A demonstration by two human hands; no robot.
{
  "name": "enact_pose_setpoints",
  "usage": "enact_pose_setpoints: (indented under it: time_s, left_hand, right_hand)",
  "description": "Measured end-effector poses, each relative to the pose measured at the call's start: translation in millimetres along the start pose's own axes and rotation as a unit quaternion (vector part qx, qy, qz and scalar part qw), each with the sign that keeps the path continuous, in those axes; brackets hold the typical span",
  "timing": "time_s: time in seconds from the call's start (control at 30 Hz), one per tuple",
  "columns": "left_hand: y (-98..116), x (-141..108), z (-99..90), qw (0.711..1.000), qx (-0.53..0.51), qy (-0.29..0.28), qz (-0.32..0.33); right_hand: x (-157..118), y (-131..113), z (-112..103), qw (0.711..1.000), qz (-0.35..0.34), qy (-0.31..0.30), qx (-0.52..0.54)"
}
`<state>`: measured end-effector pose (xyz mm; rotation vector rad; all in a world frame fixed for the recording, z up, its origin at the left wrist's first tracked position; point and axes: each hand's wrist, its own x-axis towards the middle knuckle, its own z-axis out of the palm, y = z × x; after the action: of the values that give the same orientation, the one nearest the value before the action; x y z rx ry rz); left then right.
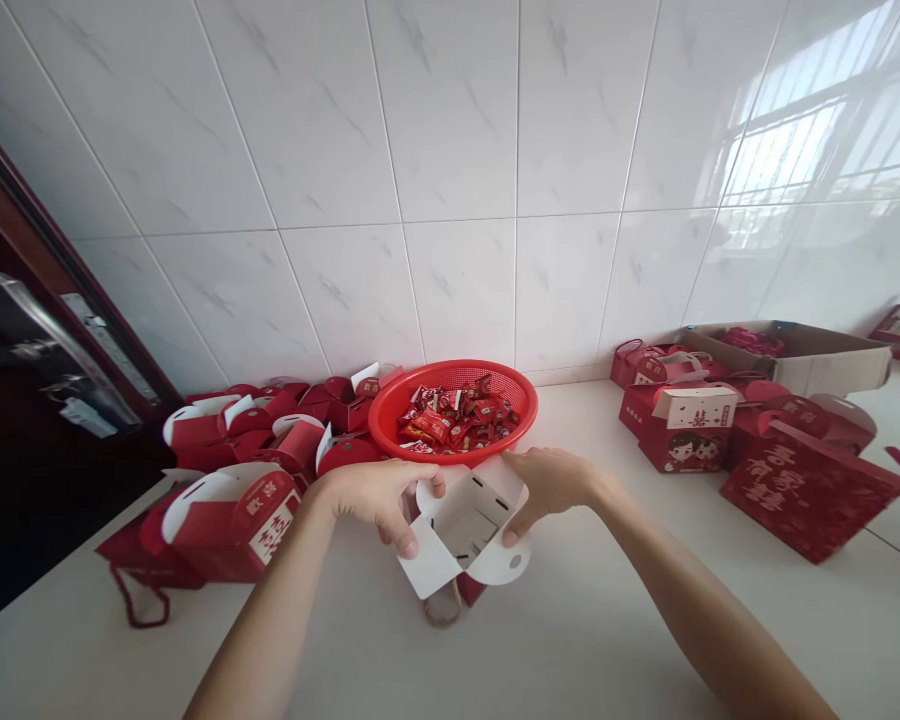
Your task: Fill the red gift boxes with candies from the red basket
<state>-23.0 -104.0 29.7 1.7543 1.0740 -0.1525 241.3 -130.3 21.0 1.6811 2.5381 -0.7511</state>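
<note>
In the middle of the table stands a small gift box [462, 532], red outside and white inside, its flaps spread apart. Its inside looks bare, with dark slots in the walls. My left hand [381, 497] pinches the flaps on the left side between thumb and fingers. On the opposite side my right hand [546, 487] grips the other flaps, thumb on the white face. A loop of brown rope [442, 608] hangs from the near side of the box. Just behind it sits a red plastic basket [379, 415] holding many wrapped candies [457, 415].
Several open red boxes [232, 515] crowd the left side. To the right are closed red boxes [691, 440], a red bag [810, 490] with a ribbon, and a cardboard carton [832, 365]. A tiled wall [457, 130] runs behind; a door handle [60, 350] is at far left.
</note>
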Motion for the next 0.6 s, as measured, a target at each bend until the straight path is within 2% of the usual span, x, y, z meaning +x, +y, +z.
enact_pose_setpoints:
  time_s: [0.13,0.3,0.37,0.47,0.53,0.6]
  left_hand:
    - [3,-4,-1.0,1.000,0.010,0.011,-0.001]
    - [13,-14,-0.1,0.998,0.037,0.040,0.011]
    - [17,-16,-0.8,0.994,0.061,0.084,0.041]
    - [18,-10,-8.6,0.969,0.127,0.191,0.095]
    - [18,2,-19.6,0.949,0.136,0.250,0.134]
    - [17,21,-33.5,0.937,0.139,0.281,0.153]
  right_hand:
    - [-11,-10,-3,0.997,-0.004,0.047,-0.066]
    - [-21,-15,-10,0.988,-0.027,0.120,-0.090]
    - [-23,-13,-13,0.985,-0.050,0.144,-0.075]
    - [-20,-8,-17,0.975,-0.094,0.201,-0.018]
    - [-12,-2,-18,0.959,-0.125,0.250,0.043]
    - [1,5,-16,0.938,-0.151,0.291,0.116]
